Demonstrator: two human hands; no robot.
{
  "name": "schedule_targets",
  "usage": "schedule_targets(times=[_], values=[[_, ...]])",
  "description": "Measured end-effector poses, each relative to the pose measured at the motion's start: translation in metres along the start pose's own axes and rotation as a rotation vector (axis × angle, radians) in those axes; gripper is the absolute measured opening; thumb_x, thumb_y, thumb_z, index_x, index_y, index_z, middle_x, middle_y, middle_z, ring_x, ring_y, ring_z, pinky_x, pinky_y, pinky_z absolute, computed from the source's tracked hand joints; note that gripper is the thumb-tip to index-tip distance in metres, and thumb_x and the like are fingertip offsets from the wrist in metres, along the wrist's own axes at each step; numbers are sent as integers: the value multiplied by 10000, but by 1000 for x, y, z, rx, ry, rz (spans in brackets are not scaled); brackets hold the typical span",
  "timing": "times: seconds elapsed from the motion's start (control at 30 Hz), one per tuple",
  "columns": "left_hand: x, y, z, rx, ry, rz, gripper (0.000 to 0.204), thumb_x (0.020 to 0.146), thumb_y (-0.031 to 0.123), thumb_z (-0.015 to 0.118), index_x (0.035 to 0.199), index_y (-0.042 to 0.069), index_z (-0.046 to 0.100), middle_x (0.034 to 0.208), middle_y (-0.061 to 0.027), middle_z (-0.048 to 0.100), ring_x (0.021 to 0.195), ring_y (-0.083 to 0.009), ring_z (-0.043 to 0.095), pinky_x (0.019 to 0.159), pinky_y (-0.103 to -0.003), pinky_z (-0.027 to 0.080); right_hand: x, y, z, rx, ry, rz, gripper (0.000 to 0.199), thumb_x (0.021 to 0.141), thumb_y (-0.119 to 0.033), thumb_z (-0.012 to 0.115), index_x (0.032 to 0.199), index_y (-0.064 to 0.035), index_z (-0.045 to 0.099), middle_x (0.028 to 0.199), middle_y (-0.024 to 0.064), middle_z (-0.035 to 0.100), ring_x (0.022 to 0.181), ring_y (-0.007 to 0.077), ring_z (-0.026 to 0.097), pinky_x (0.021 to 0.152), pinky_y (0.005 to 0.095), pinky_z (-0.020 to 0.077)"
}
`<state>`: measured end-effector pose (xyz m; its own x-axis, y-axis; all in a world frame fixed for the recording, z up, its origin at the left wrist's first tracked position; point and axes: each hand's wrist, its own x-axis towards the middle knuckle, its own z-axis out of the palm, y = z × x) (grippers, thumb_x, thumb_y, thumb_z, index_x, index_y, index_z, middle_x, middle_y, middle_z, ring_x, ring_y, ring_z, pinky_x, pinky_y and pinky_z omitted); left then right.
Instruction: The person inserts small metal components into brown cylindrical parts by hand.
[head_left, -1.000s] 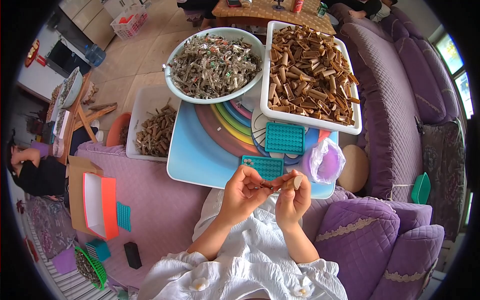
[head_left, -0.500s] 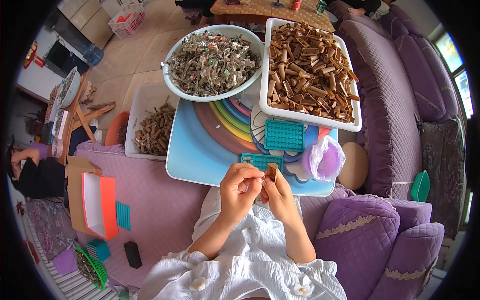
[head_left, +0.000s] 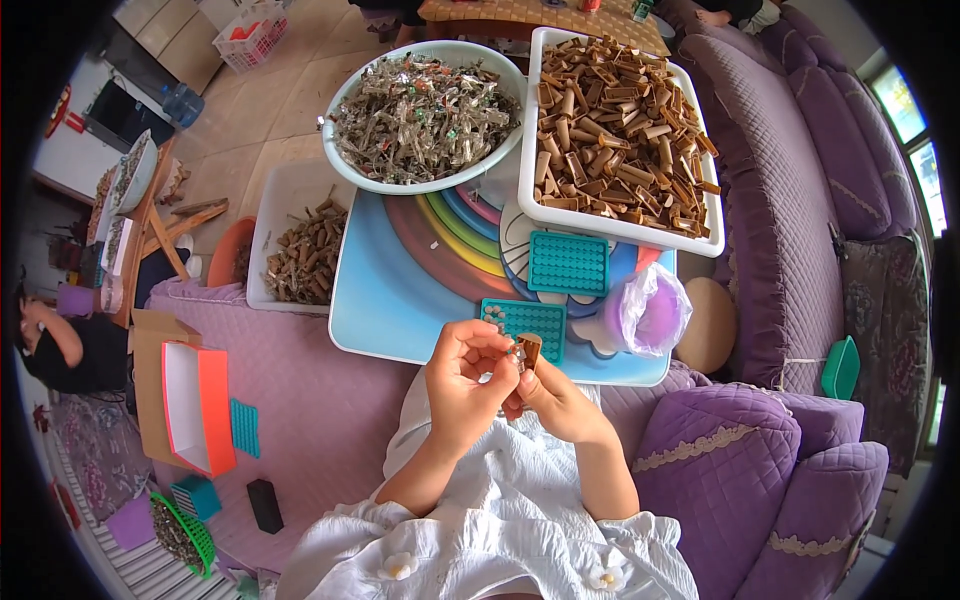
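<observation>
Brown curved piece [head_left: 530, 346] is resting in the pinched thumb and fingers of the right hand [head_left: 562, 404], just over the near edge of the rainbow-patterned worktop [head_left: 385, 295]. The left hand [head_left: 462, 388] is meeting it with fingers curled, thumb and fingertips drawn close; a small clear scrap [head_left: 517, 357] is glinting between the hands, though I cannot tell which one is gripping it. Beyond them, two teal trays [head_left: 569, 264] are lying beside a purple tub [head_left: 650, 318], while a white bin [head_left: 615, 225] is holding many similar brown pieces.
</observation>
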<state>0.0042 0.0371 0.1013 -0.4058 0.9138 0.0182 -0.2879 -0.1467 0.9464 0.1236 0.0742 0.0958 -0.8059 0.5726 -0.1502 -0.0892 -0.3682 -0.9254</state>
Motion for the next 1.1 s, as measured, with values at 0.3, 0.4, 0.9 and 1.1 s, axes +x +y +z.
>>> schedule_targets(times=[0.3,0.4,0.9,1.1], values=[[4,3,-9,-232,-43,-116,323,702,-100,536,983,16,426,830,-69,540,722,-84,537,626,-203,471,-1,4,1,176,-60,19,397,884,-404,305,1011,-35,379,699,21,421,618,100,427,587,236,391],[6,0,-13,-289,-82,-154,317,701,-94,541,977,16,433,822,-67,540,730,-81,537,625,-201,470,-2,7,-1,200,-100,21,394,883,-404,305,995,-35,382,704,23,425,623,102,431,593,239,395],[-3,2,-19,167,-378,-98,261,791,81,519,1039,9,480,904,-72,536,769,-107,534,621,-226,463,-11,-3,-9,-181,-235,78,309,905,-314,322,804,-34,407,663,16,428,593,104,442,566,250,408],[-7,3,-20,-15,-629,-164,298,875,239,433,1049,0,478,1033,-128,536,817,-127,539,712,-253,445,-8,-7,-3,3,-286,53,294,901,-291,357,758,-40,408,643,5,439,574,88,436,543,230,390]])
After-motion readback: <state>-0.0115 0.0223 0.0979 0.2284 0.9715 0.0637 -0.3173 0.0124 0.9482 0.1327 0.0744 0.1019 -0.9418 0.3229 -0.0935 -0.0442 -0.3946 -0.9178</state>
